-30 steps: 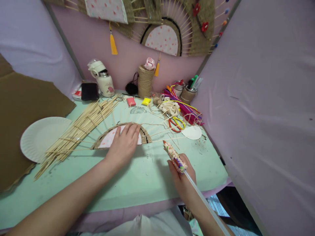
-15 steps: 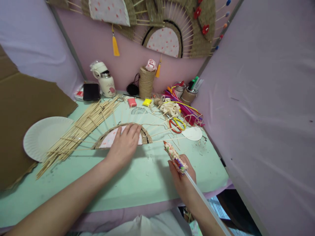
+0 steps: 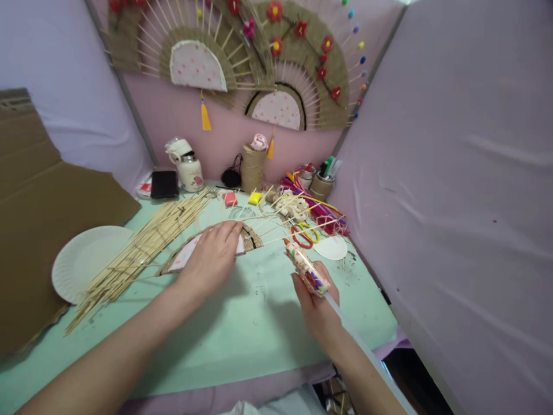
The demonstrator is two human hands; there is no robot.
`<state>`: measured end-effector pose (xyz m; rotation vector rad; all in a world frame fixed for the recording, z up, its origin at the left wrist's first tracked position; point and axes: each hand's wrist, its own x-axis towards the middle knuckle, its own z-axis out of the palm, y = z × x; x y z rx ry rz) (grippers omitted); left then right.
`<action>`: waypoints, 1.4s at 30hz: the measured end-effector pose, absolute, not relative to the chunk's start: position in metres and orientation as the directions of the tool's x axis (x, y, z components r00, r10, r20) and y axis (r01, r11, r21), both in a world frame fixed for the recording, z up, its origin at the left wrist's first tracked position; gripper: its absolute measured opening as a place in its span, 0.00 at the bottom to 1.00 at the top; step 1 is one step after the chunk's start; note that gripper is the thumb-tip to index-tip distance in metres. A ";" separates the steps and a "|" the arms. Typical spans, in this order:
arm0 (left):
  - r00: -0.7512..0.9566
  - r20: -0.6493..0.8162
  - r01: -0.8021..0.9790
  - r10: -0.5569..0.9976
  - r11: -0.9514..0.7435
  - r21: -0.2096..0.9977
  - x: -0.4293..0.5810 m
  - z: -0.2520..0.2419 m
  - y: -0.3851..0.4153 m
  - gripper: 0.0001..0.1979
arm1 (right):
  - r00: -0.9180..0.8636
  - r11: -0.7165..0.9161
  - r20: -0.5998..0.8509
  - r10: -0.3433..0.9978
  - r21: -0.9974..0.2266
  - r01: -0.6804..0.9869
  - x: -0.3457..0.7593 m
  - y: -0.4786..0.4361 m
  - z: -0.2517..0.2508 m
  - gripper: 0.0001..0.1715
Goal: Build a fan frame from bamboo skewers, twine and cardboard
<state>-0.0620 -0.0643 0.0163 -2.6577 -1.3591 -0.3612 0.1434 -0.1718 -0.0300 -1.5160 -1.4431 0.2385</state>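
My left hand [image 3: 215, 252] lies across a half-round fan [image 3: 185, 256] with a jute-wrapped rim, a pink-spotted white centre and thin sticks spreading outward. Its fingers reach over the curved top edge and hold the fan; the thumb is hidden. In my right hand [image 3: 322, 311] is a hot glue gun [image 3: 306, 270] wrapped in patterned covering, with a long clear glue stick [image 3: 363, 340] running out of its back. The gun's orange nozzle points up and left, close to the fan's right-hand sticks but apart from the jute rim.
A bundle of bamboo sticks [image 3: 142, 248] and a paper plate [image 3: 86, 259] lie left, by brown cardboard [image 3: 60, 219]. Behind are a bottle [image 3: 189, 170], jute twine spool [image 3: 253, 167], scissors [image 3: 302, 236], pipe cleaners [image 3: 334, 222] and a white paper piece [image 3: 332, 248]. Decorated fans [image 3: 276, 109] hang above.
The camera view has tilted up, showing more of the hanging fans. My left hand and the fan have tilted, its right end raised somewhat. The glue gun stays in my right hand.
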 end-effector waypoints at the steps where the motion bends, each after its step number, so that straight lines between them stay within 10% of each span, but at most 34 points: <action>1: 0.558 0.275 0.813 0.783 -0.583 0.009 -0.062 0.022 -0.064 0.29 | 0.267 0.220 0.487 0.831 -0.731 0.646 0.143 -0.167 -0.026 0.08; 23: 0.542 0.320 0.697 0.777 -0.628 0.347 -0.066 0.085 -0.064 0.29 | 0.234 0.457 0.792 0.564 -0.535 0.711 0.133 -0.135 0.025 0.10; 42: 0.539 0.331 0.691 0.774 -0.632 0.351 -0.062 0.088 -0.069 0.28 | 0.296 0.397 0.811 0.505 -0.522 0.755 0.136 -0.127 0.005 0.19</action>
